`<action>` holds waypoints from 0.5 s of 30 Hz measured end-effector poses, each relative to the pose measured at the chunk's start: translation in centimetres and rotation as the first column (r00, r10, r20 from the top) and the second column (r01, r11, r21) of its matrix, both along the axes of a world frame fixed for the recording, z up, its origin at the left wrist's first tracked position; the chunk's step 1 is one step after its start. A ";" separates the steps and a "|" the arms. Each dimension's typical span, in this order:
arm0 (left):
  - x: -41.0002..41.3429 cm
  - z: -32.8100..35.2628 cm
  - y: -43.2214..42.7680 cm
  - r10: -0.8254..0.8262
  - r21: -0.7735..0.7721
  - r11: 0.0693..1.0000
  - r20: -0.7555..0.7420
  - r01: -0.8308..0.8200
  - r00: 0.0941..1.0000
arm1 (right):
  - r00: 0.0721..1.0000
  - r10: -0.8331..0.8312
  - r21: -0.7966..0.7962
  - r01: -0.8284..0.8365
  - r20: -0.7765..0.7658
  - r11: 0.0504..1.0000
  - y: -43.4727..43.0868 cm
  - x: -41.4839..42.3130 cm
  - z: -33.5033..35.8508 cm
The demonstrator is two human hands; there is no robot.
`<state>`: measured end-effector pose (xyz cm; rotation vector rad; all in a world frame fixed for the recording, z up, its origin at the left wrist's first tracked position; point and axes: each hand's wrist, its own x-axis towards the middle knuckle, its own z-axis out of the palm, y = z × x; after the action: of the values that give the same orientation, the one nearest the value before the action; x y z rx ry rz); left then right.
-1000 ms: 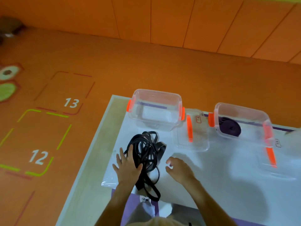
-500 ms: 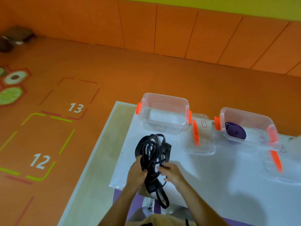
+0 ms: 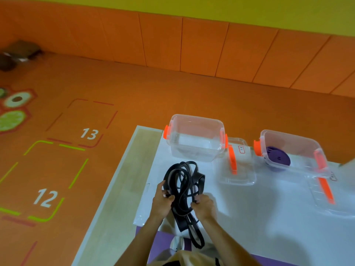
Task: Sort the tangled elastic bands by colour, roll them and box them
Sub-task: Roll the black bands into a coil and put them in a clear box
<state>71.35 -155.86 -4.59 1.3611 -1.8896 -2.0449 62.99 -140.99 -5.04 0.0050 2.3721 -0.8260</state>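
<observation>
**Left to right.** The left hand (image 3: 162, 201) grasps one side of the tangle of black bands (image 3: 182, 181), held over the front edge of the white bench (image 3: 269, 217). The right hand (image 3: 203, 206) pinches strands on the other side.

We judge that drawing the hands apart could tighten the knot rather than free it. A stretched strand slipping from the pinch could also snap back, and the tails hanging past the bench edge could catch there.

Further right stand an empty clear box (image 3: 196, 131), a lid (image 3: 240, 173) lying flat, and a second box (image 3: 288, 137) holding a purple roll (image 3: 278, 158). Swinging loops could knock the empty box.

We cannot count the bands, nor tell whether the upper loops rest on the bench. The fingertips are hidden among the strands. The far-right lid (image 3: 338, 206) runs out of frame.
</observation>
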 end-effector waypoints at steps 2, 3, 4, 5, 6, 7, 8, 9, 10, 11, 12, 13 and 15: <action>0.1 0.0 -0.2 0.016 0.028 0.999 0.003 -0.016 1.000 | 0.997 -0.002 0.009 0.003 -0.080 1.000 0.2 -0.3 0.4; 0.2 0.1 -0.3 0.021 0.044 0.999 0.003 -0.021 1.000 | 0.992 -0.006 -0.001 0.006 -0.126 1.000 0.4 -0.6 0.5; 0.2 0.2 -0.4 0.021 0.053 0.998 0.000 -0.021 1.000 | 0.988 -0.026 -0.021 0.023 -0.153 1.000 0.6 -0.9 0.7; 0.1 0.3 -0.4 0.014 0.053 0.999 -0.004 -0.014 1.000 | 0.984 -0.046 -0.039 0.040 -0.171 0.998 0.9 -1.4 0.9; 0.0 0.3 -0.4 0.002 0.051 0.999 -0.008 -0.002 1.000 | 0.983 -0.061 -0.055 0.052 -0.175 0.997 1.1 -1.9 1.3; -0.2 0.4 -0.4 -0.011 0.053 0.999 -0.009 0.012 1.000 | 0.982 -0.085 -0.082 0.072 -0.169 0.994 1.4 -2.5 1.5; -0.6 0.5 -0.4 -0.024 0.058 0.998 -0.007 0.025 1.000 | 0.982 -0.123 -0.127 0.105 -0.141 0.986 1.7 -3.2 1.7; -1.0 0.5 -0.3 -0.043 0.063 0.997 0.000 0.043 0.999 | 0.981 -0.163 -0.181 0.142 -0.108 0.973 2.1 -3.7 2.1; -1.4 0.5 -0.3 -0.069 0.071 0.995 0.010 0.068 0.998 | 0.975 -0.203 -0.234 0.178 -0.088 0.956 2.5 -4.1 2.5; -1.9 0.5 -0.2 -0.104 0.082 0.992 0.026 0.101 0.994 | 0.968 -0.234 -0.276 0.203 -0.087 0.940 2.9 -4.6 2.9; -2.3 0.6 -0.2 -0.142 0.094 0.986 0.044 0.137 0.989 | 0.962 -0.255 -0.308 0.213 -0.101 0.927 3.4 -5.1 3.2; -2.7 0.7 -0.1 -0.184 0.106 0.979 0.065 0.176 0.981 | 0.956 -0.265 -0.329 0.213 -0.124 0.920 3.9 -5.5 3.5; -3.3 0.9 0.2 -0.275 0.114 0.958 0.102 0.264 0.956 | 0.947 -0.279 -0.367 0.206 -0.157 0.907 4.8 -6.4 4.1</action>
<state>68.00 -155.63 -3.68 1.3351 -2.1573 -2.2565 56.61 -136.21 -0.98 0.0779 2.4128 -1.4217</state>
